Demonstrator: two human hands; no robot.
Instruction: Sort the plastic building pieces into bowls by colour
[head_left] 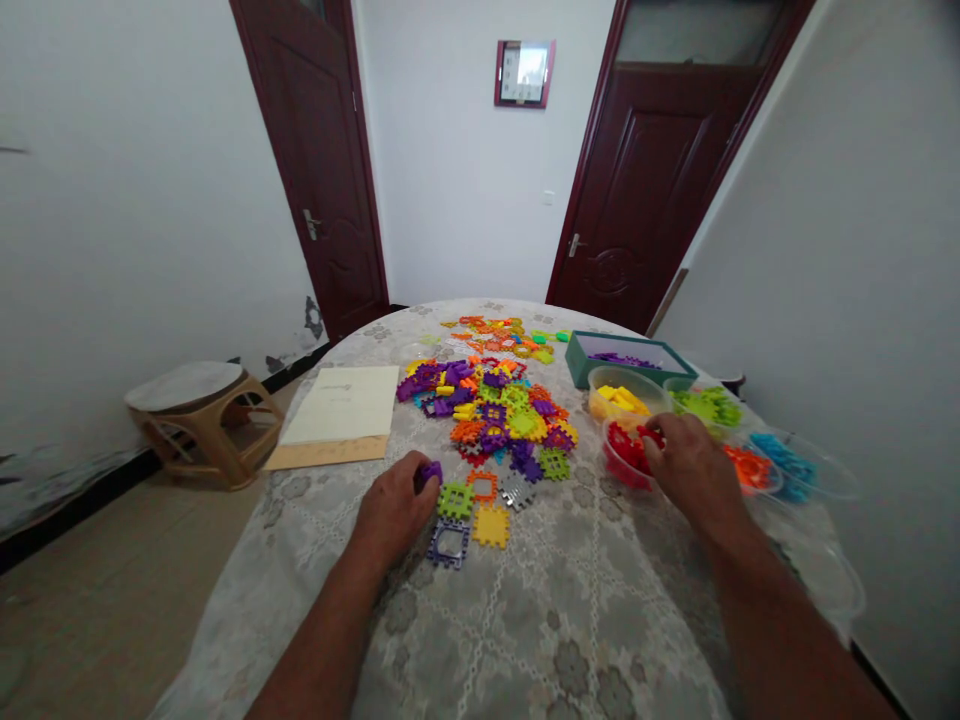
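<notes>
My left hand (396, 505) rests on the table with its fingers closed on a purple plastic building piece (430, 471). Just right of it lie a green notched square (455, 499), an orange square frame (484, 486), a grey piece (516, 490), a yellow square (491, 527) and a dark purple square with a round opening (448, 542). My right hand (688, 462) is at the clear tub of red pieces (627, 452), fingertips pinched together at its rim; what lies between them is hidden. Beyond is a heap of mixed interlocking pieces (517, 415).
Around the right hand stand tubs of yellow (621, 402), green (709, 406), orange (746, 468) and blue pieces (784, 465). Behind them is a green box (581, 362) with purple pieces. Paper sheets (341, 405) lie left; a stool (199, 410) stands beside the table.
</notes>
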